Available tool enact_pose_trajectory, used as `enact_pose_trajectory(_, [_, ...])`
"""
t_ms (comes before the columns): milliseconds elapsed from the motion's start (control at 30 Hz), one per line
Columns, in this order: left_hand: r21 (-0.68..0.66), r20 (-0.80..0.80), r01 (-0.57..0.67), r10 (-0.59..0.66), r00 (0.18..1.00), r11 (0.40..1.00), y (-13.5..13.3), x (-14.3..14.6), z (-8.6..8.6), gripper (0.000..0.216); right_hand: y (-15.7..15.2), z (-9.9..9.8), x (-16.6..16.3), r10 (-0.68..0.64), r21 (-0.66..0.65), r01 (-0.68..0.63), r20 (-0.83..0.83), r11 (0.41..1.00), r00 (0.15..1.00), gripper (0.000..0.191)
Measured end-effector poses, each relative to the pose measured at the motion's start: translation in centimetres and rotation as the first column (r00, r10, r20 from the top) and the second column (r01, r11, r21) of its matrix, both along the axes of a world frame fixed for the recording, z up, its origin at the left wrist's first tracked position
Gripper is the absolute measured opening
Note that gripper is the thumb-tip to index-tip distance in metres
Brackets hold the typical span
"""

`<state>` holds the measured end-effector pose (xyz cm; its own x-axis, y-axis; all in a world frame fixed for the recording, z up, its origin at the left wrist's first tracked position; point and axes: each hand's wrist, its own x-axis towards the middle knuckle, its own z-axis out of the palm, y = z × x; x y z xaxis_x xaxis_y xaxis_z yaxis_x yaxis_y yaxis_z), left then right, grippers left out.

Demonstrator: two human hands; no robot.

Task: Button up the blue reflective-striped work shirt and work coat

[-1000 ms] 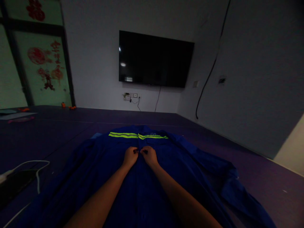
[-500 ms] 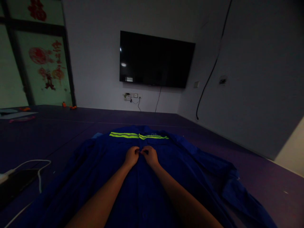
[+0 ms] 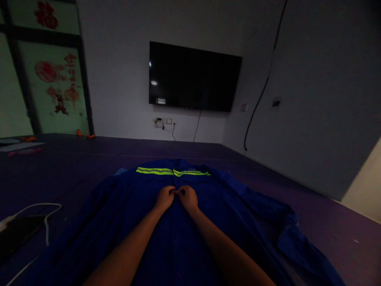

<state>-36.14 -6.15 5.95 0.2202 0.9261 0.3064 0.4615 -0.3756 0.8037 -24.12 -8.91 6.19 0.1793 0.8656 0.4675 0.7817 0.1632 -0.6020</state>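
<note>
Jacket: a dark blue, long-sleeved cloth work jacket point(image 3: 177, 230) lay spread front up on the purple floor point(image 3: 327, 206), collar end away from the wearer of the camera.
Left hand: the bare left hand point(image 3: 164, 198) was at the jacket's centre front, just below the chest band; its fingers were curled, tips pinched on the front edge.
Right hand: the bare right hand point(image 3: 189, 196) met it there, thumb and forefinger closed on the same edge; the exact part held was too small and dark to tell.
Chest band: a yellow-green strip with a grey centre line point(image 3: 154, 171) crossed the jacket above both hands.
Chest lettering: pale marking point(image 3: 192, 169) above the band, right of the jacket's centre; too small to read.
Wall sockets: white socket plates point(image 3: 169, 121) beyond the jacket's collar, with dark plugs and leads in them.
Door writing: a large red character, 福 point(image 3: 46, 15), was legible on the glass door point(image 3: 32, 115), far left beyond the jacket; lower red characters were blurred.
Cable: a white cable point(image 3: 47, 204) lay left of the jacket, beside a flat black object point(image 3: 24, 234).
</note>
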Motion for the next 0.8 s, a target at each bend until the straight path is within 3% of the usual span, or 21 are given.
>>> enact_pose_trajectory(433, [-0.047,0.175,-0.013,0.021,0.984,0.999,-1.4,-0.6,1.0,0.028,-0.7,0.2,0.0,0.033,0.061,-0.025,-0.139,0.998,0.99,0.017])
enact_pose_trajectory(567, [-0.13,0.151,0.017,0.003,0.989,0.991,-3.3,-1.2,1.5,0.031,-2.5,0.1,-0.2,0.054,0.032,-0.048,-0.19,0.998,0.98,0.023])
enact_pose_trajectory(800, [-0.3,0.069,0.096,-0.079,0.994,0.949,-7.1,-3.1,1.8,0.032,-7.4,0.7,-0.1,0.247,-0.002,-0.249,-0.118,0.969,0.962,0.021])
